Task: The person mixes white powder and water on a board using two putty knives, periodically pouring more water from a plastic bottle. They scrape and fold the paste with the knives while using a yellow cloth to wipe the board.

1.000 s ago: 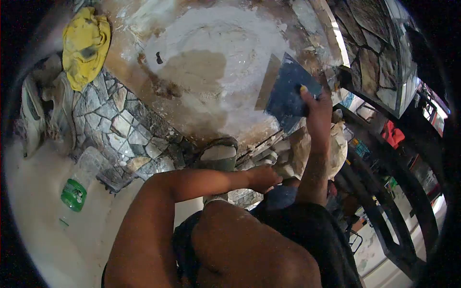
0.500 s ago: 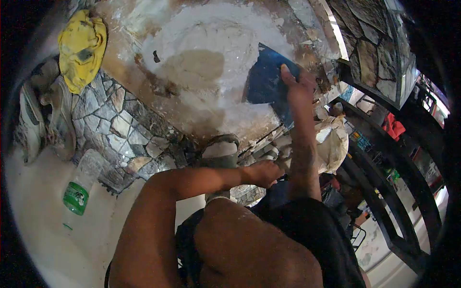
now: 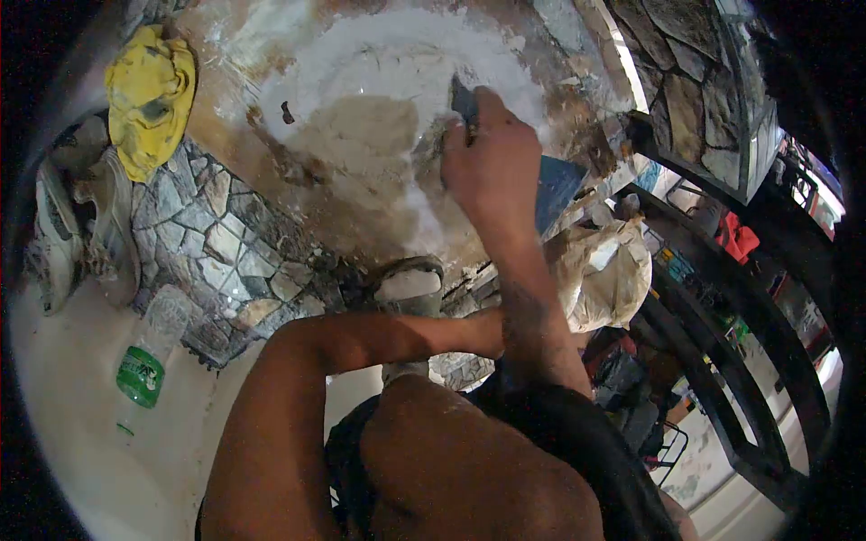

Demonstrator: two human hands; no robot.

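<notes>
My right hand [image 3: 492,158] is closed on a flat blue sheet [image 3: 559,187], over the white, wet-looking paste [image 3: 406,72] on a brown board [image 3: 225,113]. One dark corner of the sheet shows beyond the fingertips and a blue part shows right of the wrist; the hand covers the middle. My left hand [image 3: 485,332] is beside my right forearm, which hides its fingers, so what it holds, if anything, is not visible.
A yellow cloth [image 3: 152,104], worn shoes [image 3: 113,216] and a plastic bottle [image 3: 149,361] are on the left. Stone pieces [image 3: 221,239] border the board. On the right are a pale bag [image 3: 609,279] and a dark railing [image 3: 713,352].
My right hand has moved left over the paste with the blue sheet, which has turned so that less of its face shows. My left hand has slipped behind the right forearm.
</notes>
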